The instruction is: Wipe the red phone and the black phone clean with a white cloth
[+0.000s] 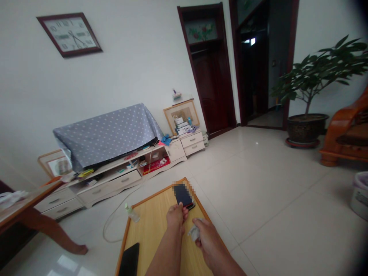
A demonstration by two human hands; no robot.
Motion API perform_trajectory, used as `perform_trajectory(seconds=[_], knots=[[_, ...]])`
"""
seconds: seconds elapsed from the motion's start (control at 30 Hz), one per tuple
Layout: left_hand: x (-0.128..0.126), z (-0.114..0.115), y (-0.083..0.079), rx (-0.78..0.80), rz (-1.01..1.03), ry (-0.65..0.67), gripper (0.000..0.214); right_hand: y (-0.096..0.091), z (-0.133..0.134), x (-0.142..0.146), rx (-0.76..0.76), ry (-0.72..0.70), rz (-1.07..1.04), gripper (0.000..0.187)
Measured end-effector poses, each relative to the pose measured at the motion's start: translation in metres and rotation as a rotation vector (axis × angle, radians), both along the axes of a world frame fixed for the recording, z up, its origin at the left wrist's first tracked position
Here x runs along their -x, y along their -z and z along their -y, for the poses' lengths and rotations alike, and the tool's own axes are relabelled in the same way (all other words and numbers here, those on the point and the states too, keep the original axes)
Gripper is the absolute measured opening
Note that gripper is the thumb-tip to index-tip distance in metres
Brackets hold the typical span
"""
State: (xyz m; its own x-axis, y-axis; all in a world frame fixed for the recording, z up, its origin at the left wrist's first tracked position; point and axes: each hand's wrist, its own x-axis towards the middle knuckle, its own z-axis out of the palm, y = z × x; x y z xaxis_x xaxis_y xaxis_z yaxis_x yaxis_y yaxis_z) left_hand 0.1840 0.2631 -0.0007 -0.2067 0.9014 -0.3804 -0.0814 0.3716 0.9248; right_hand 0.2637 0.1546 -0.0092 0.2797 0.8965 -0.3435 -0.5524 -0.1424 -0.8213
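At the far left a low cabinet (115,182) stands along the wall, and a cable (110,220) trails from it over the floor toward the tabletop (155,230). A small bottle (132,213) stands at the tabletop's left edge. A second phone (129,260) lies dark and flat at its near left corner, apart from both hands.

The left hand (176,217) reaches to the far end of the tabletop. Its fingers are closed on the near end of the phone (184,195), thumb on top. The phone is at the far right corner of the tabletop, its far end close to the edge. Whether it rests flat or is tipped up a little cannot be told.

Just right of that, the right hand (207,237) is curled narrow around a crumpled pale wad (194,231), paper or cloth. The wad sits near the left hand but short of the phone, touching neither it nor the tabletop as far as can be seen.

Judged from this, the phone is steadied and the wad is in hand, but the two have not yet met. The second phone looks untouched.

Far right, a potted plant (313,76) and a bin (359,195) stand on the floor.
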Motion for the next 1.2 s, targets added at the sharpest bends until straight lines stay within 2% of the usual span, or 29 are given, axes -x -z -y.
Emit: perform_trajectory(seconds=[0.2,0.43,0.6,0.8,0.9,1.07,1.2], knots=[[0.002,-0.001,0.001,0.041,-0.062,0.035,0.036,0.002,0.000,0.001,0.015,0.000,0.007,0.029],[0.000,0.000,0.006,0.048,-0.103,0.048,0.039,-0.002,0.002,0.000,0.007,-0.021,-0.003,0.027],[-0.001,-0.001,0.011,0.018,-0.136,0.038,0.035,0.001,0.002,0.002,0.005,-0.025,0.018,0.026],[-0.001,0.000,0.011,-0.039,-0.153,-0.006,0.015,0.003,0.000,0.002,0.008,-0.026,0.053,0.027],[-0.001,0.001,0.011,-0.037,-0.149,-0.030,0.013,0.001,-0.002,0.001,0.027,-0.018,0.049,0.028],[-0.002,0.004,0.008,0.021,-0.087,-0.034,0.034,-0.003,-0.002,0.000,0.057,-0.021,0.008,0.029],[-0.004,0.005,0.005,0.053,-0.004,-0.045,0.038,-0.004,-0.001,0.002,0.072,-0.022,0.009,0.029]])
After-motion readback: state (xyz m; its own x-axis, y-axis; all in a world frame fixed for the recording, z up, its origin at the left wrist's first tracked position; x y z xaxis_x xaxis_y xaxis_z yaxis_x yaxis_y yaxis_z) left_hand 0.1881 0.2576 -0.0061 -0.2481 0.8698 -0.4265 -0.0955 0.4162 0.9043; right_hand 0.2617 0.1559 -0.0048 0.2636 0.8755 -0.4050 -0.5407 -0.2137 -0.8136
